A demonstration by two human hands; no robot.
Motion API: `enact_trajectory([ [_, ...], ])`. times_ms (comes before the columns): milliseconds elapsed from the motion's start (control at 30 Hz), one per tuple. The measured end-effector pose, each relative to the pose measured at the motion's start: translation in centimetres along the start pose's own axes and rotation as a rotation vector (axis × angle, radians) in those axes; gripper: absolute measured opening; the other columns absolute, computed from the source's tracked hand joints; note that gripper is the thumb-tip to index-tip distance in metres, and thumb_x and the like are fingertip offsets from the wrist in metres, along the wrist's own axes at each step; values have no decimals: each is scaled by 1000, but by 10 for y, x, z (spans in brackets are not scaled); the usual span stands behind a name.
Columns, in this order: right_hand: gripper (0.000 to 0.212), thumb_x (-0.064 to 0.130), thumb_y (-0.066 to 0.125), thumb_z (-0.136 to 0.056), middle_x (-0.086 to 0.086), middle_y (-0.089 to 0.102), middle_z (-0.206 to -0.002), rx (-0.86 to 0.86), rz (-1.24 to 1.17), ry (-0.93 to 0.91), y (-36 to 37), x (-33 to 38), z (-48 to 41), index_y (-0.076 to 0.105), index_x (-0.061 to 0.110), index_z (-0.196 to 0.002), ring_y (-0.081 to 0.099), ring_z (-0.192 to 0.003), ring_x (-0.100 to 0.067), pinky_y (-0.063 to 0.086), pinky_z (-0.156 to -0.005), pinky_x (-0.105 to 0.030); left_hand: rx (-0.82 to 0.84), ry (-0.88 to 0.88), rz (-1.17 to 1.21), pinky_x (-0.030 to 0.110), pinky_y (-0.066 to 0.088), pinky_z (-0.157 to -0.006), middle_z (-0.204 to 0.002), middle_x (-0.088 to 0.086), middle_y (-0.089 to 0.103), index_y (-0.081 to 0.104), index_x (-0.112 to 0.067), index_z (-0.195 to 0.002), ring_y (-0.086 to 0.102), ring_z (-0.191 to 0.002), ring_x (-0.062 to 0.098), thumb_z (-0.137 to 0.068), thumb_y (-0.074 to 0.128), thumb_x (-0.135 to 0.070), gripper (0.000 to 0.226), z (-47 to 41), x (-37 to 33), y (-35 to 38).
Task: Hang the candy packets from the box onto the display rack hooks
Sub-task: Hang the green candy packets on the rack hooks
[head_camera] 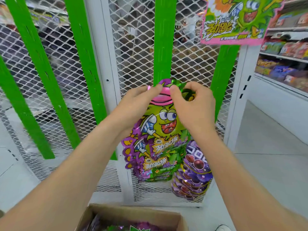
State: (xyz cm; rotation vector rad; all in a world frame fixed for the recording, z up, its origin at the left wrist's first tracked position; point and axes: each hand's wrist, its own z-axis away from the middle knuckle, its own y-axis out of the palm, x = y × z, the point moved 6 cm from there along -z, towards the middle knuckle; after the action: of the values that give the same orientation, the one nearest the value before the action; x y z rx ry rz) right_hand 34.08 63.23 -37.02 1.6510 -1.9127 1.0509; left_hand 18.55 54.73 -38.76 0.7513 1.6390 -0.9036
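A candy packet [164, 120] with a green cartoon face and a pink cap hangs upright in front of the white mesh display rack [136, 52]. My left hand [133, 105] pinches its top edge from the left. My right hand [191, 105] pinches the top from the right, fingers curled over the upper corner. The hook itself is hidden behind my fingers. Below, several more packets of the same kind [150, 160] hang stacked on the rack. A cardboard box [130, 214] with purple and green packets stands open at the bottom.
Purple grape candy packets [193, 172] hang in a stack at the lower right of the rack. Green slotted strips [162, 39] run down the mesh. A candy poster [233, 19] is at the top right. Store shelves [283, 55] with goods line the right side.
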Motion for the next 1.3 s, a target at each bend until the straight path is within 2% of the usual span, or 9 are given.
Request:
enact_trajectory([
  [100, 44, 44, 70, -90, 17, 47, -48, -25, -10, 31, 1, 1, 3, 45, 21, -61, 41, -50, -6, 31, -58, -29, 10, -43, 91, 46, 46, -115, -112, -10, 80, 82, -45, -91, 73, -116, 17, -91, 72, -58, 16, -2, 2, 3],
  [267, 38, 43, 67, -87, 15, 48, -49, -11, 10, 21, 4, 0, 10, 48, 23, -61, 43, -52, -7, 36, -63, -34, 16, -110, 177, 53, 53, -109, -108, 6, 81, 78, -20, -109, 76, -107, 30, -96, 71, -37, 22, 1, 3, 3],
  [400, 35, 42, 67, -85, 13, 49, -52, 43, 32, -15, 9, -3, 24, 50, 20, -64, 43, -53, -10, 46, -70, -43, -47, -82, 125, 50, 43, -116, -104, -2, 76, 78, -26, -94, 64, -106, 20, -75, 73, -51, 32, -1, 4, -6],
  [533, 31, 34, 70, -89, 11, 48, -56, 14, -54, -92, 1, 7, 32, 52, 19, -69, 47, -58, -9, 39, -64, -32, -11, -116, 101, 57, 44, -115, -114, 2, 77, 80, -26, -100, 67, -117, 25, -69, 77, -61, 46, 3, 4, -6],
  [600, 27, 33, 69, -90, 13, 49, -61, -41, -94, -123, -6, 13, 28, 51, 24, -72, 49, -61, -7, 42, -66, -32, 13, -146, 104, 56, 50, -110, -113, 1, 79, 81, -27, -106, 71, -113, 29, -71, 77, -63, 50, 6, 2, -4],
  [667, 23, 39, 67, -90, 12, 51, -68, -73, -75, -128, -7, 16, 24, 52, 27, -78, 52, -69, -12, 51, -74, -49, 21, -171, 108, 52, 55, -104, -104, 0, 79, 80, -25, -96, 72, -99, 27, -72, 76, -63, 45, 9, 0, -6],
  [800, 22, 47, 63, -91, 8, 60, -78, -68, -4, -121, -2, 22, 20, 54, 28, -84, 60, -82, -19, 50, -86, -56, 93, -179, 103, 33, 58, -70, -86, 0, 73, 72, -25, -70, 71, -70, 22, -82, 73, -67, 43, 12, -6, -8],
  [967, 24, 49, 60, -92, 8, 62, -79, -77, 89, -91, -1, 28, 21, 54, 27, -85, 60, -84, -16, 40, -93, -43, 89, -137, 50, 47, 62, -94, -105, 8, 82, 82, -20, -106, 79, -96, 30, -87, 76, -60, 45, 20, -17, -10],
  [1300, 30, 49, 63, -93, 9, 56, -68, -26, 59, -74, 5, 15, 27, 51, 27, -77, 56, -75, -17, 48, -89, -53, 73, -39, -27, 39, 63, -83, -94, 14, 81, 83, -14, -99, 79, -83, 30, -98, 71, -44, 33, 23, -21, -12],
])
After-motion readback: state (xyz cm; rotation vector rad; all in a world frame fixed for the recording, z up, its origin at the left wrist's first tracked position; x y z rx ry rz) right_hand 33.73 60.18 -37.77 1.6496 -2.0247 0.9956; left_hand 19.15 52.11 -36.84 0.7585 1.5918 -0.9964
